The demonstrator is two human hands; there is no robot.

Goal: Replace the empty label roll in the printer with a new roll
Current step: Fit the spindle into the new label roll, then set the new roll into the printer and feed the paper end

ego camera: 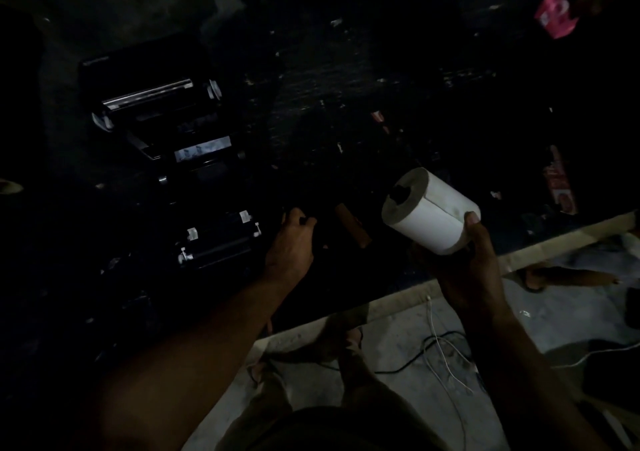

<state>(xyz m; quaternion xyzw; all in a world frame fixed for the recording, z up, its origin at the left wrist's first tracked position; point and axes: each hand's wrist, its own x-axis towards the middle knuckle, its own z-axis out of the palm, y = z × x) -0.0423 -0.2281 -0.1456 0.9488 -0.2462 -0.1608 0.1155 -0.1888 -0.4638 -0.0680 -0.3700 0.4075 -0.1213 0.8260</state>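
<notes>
The black label printer (162, 131) stands open on the dark table at the left, its metal bar and rollers showing. My right hand (467, 263) holds a full white label roll (431, 209) up over the table's near edge, a dark spindle end in its core. A brown empty cardboard core (353, 226) lies on the table between my hands. My left hand (291, 242) rests on the table just right of the printer's front part, fingers curled on something small and dark that I cannot make out.
The scene is very dim. The table's pale front edge (540, 253) runs diagonally at the right. Cables (443, 350) lie on the grey floor below. A pink packet (556, 15) sits far right at the back, and a red packet (561, 183) at the right.
</notes>
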